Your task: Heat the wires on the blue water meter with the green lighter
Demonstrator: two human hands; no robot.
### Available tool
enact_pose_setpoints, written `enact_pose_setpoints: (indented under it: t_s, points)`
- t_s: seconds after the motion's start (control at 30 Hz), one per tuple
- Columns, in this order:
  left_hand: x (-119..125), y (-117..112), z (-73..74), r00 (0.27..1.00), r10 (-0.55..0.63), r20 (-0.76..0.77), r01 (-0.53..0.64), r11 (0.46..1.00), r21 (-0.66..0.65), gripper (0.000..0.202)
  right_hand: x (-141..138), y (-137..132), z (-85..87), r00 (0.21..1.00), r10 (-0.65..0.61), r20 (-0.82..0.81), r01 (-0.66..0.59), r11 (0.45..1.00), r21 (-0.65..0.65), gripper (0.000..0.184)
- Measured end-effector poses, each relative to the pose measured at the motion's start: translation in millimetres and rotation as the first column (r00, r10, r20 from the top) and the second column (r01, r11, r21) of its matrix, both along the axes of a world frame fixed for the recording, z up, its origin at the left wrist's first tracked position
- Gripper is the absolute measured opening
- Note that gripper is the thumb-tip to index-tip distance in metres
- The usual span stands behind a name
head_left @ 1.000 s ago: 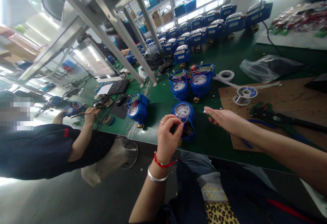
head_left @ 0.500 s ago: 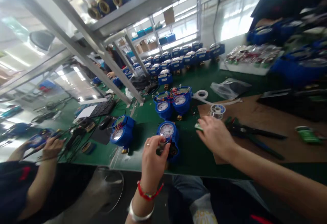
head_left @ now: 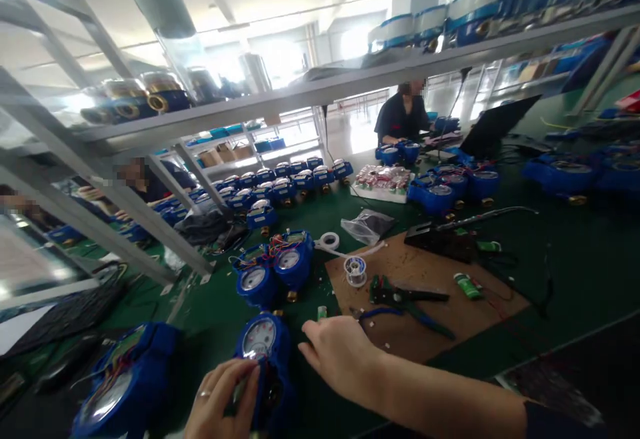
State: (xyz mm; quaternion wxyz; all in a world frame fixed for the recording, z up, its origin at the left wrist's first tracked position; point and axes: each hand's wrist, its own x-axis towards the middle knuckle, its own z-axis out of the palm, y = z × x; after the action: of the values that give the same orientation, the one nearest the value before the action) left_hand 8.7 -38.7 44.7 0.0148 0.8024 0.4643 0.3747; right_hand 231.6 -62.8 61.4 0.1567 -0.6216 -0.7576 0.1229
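My left hand [head_left: 225, 395], with a ring, is closed at the near left edge of a blue water meter [head_left: 259, 335]. Its fingertips pinch the rim of the meter's dark open compartment; whatever lies behind them is hidden. Right of that meter hovers my right hand [head_left: 345, 352], thumb and forefinger apart. A small green-and-white piece [head_left: 321, 312] shows just beyond its forefinger, apparently not gripped. Two more meters with exposed wires, one left [head_left: 253, 283] and one right [head_left: 291, 260], stand behind. Another wired meter [head_left: 130, 379] sits at the left.
A brown board [head_left: 425, 349] carries green-handled wire strippers [head_left: 400, 295], a solder reel [head_left: 355, 271] and a green battery [head_left: 467, 286]. Behind it lies a plastic bag [head_left: 367, 225]. Rows of meters [head_left: 283, 190] stand under a metal shelf [head_left: 280, 95]. A co-worker [head_left: 403, 115] sits across.
The view has swung right and closer, bringing in the right side of the bench. My right hand has drawn back from the green-and-white piece; my left hand stays at the meter.
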Motion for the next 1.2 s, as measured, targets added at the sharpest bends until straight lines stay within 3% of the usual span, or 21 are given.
enact_pose_setpoints:
  t_s: [0.1, 0.2, 0.37, 0.57, 0.7, 0.8, 1.03, 1.2]
  points:
    - [8, -8, 2.1, 0.996, 0.078, 0.035, -0.075, 0.995, -0.069, 0.027, -13, 9, -11.5, 0.954, 0.186, -0.237, -0.146, 0.973, 0.178, 0.023]
    - [12, -11, 2.7, 0.994, 0.090, 0.060, -0.082, 0.988, -0.130, 0.022, -28, 23, -25.9, 0.853, 0.306, -0.422, -0.170, 0.928, 0.330, 0.023]
    - [15, -17, 8.2, 0.988, 0.127, 0.086, -0.106, 0.971, -0.215, 0.012, -41, 31, -33.1, 0.799, 0.351, -0.489, -0.207, 0.923, 0.325, 0.006]
    - [20, -25, 12.6, 0.978, 0.161, 0.130, -0.122, 0.956, -0.265, 0.005, -41, 30, -38.6, 0.722, 0.375, -0.582, -0.248, 0.925, 0.288, 0.008]
    - [21, -29, 15.0, 0.977, 0.158, 0.144, -0.109, 0.947, -0.301, 0.012, -40, 30, -42.4, 0.730, 0.377, -0.570, -0.250, 0.924, 0.290, 0.008]
    - [21, -29, 16.1, 0.978, 0.147, 0.147, -0.099, 0.951, -0.291, 0.006, -40, 29, -42.3, 0.755, 0.389, -0.528, -0.248, 0.914, 0.320, 0.009]
    - [22, -24, 9.9, 0.967, 0.189, 0.172, -0.138, 0.953, -0.271, 0.010, -40, 29, -40.0, 0.799, 0.428, -0.423, -0.289, 0.889, 0.354, 0.016]
    - [24, -26, 9.9, 0.958, 0.203, 0.200, -0.143, 0.950, -0.278, 0.011, -38, 27, -41.5, 0.801, 0.413, -0.434, -0.275, 0.897, 0.345, 0.017]
